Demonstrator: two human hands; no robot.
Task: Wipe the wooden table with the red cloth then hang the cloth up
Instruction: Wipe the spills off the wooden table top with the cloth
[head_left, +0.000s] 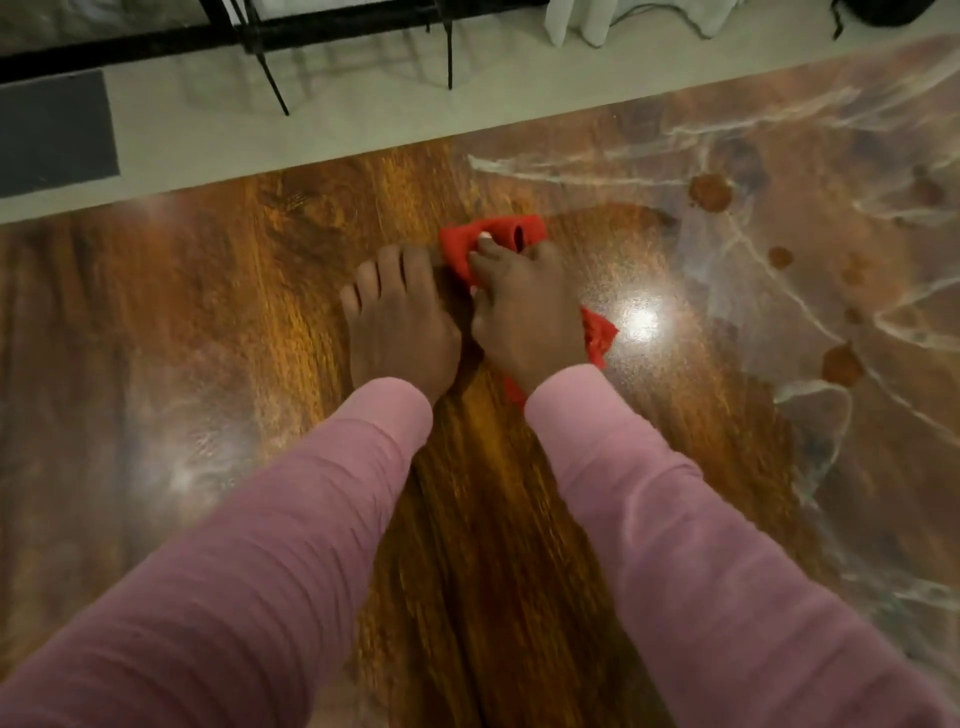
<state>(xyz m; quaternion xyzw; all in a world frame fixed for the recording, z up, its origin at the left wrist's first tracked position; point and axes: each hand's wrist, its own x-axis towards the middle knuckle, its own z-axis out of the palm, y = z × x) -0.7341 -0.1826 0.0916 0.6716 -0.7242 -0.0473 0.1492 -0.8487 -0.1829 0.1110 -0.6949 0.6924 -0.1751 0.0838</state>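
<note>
head view: wiping likely underway
right hand (524, 317): grips red cloth (498, 234) on tabletop (208, 312)
left hand (400, 322): flat on tabletop, holds nothing
remaining: smeared streaks (753, 249), spots (710, 192), then hanging

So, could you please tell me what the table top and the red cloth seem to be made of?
The table: wood or wood-look laminate, glossy; grain lines and bright light glare show. The red cloth: soft, matte fabric, weave unclear; it folds and bunches under the right hand.

Head view: steep downward, close over table (260, 291).
</note>
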